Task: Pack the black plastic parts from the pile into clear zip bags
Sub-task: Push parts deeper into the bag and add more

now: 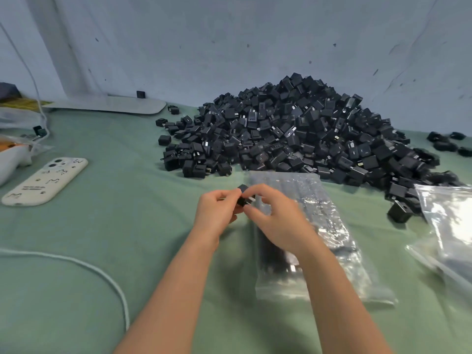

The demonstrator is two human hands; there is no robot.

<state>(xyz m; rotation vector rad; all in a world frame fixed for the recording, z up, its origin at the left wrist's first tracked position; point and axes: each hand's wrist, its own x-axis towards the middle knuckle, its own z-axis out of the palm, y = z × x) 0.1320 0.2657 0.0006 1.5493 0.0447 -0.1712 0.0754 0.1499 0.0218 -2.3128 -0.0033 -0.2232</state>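
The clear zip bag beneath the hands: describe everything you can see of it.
The clear zip bag is long, narrow, glossy, crinkled transparent plastic, lying flat on the green cloth. Black parts show through it along its length. Its far end reaches the front edge of the pile. The right hand and forearm cross over its left side; whether they touch it, or whether the zip is closed, cannot be told.
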